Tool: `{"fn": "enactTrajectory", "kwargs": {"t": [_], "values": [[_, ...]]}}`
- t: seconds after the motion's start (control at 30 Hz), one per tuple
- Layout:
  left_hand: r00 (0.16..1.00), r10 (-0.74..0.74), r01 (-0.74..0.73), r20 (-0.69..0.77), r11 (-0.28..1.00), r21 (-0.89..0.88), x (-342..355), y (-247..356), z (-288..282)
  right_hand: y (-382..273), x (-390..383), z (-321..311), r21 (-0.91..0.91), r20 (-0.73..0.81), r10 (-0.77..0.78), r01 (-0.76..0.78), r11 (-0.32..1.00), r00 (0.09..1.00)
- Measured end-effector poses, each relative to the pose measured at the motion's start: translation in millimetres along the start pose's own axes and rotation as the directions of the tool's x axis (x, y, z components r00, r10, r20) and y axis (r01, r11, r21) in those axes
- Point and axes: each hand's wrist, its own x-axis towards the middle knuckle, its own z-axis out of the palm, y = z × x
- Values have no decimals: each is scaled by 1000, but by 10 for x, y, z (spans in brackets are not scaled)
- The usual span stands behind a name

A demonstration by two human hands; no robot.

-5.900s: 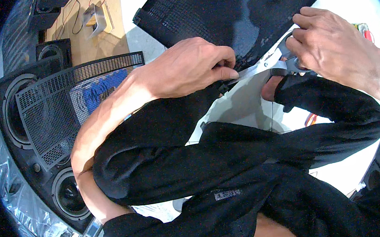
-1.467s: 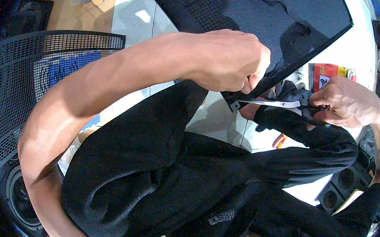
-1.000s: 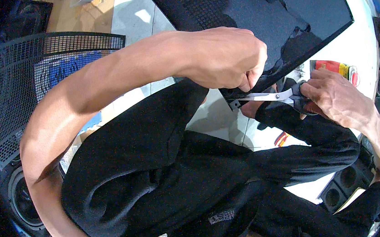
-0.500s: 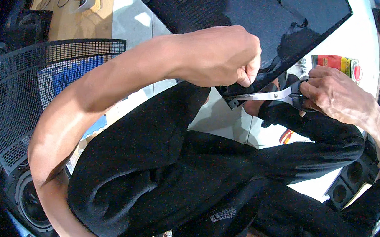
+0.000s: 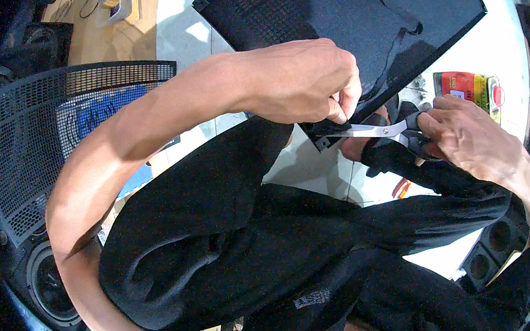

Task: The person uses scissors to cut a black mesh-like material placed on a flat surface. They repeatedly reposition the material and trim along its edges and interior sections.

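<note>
My left hand (image 5: 298,82), fingers curled, pinches dark cloth at the lower corner of a large black grille panel (image 5: 441,2) covered with dark fabric, whose surface has loose, uneven cut edges. My right hand (image 5: 466,133) grips the dark handles of metal scissors (image 5: 380,130). Their blades reach under my left fingertips to the fabric at the panel's corner, beside a small bracket (image 5: 323,144); the blade tips are hidden there. My crossed legs in black trousers (image 5: 207,228) lie beneath both arms, with part of a bare foot behind the scissors.
Bare perforated grilles (image 5: 24,144) lie at the left over a speaker (image 5: 56,281) and blue material (image 5: 97,110). A plastic container (image 5: 118,2) sits on a wooden board (image 5: 93,38). A red and yellow package (image 5: 468,85) is behind my right hand. More dark cabinets (image 5: 495,239) line the right.
Since a second and a half ago my right hand and scissors have moved slightly upward, the blades angling differently at the corner. My left hand has shifted slightly left, still pinching the cloth.
</note>
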Motion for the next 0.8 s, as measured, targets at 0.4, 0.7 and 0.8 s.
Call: {"fn": "enactTrajectory", "kwargs": {"t": [0.4,0.7,0.8], "values": [[999,-34,33,6,999,6,-31,19,-8,-27,3,31,9,-69,-1,2,1000,998],[997,-51,30,49,935,353,-297,76,-106,155,-84,280,-63,-307,-49,31,998,951],[977,-210,184,40,922,341,-213,131,-61,125,-136,233,-6,-212,68,-71,997,975]]}}
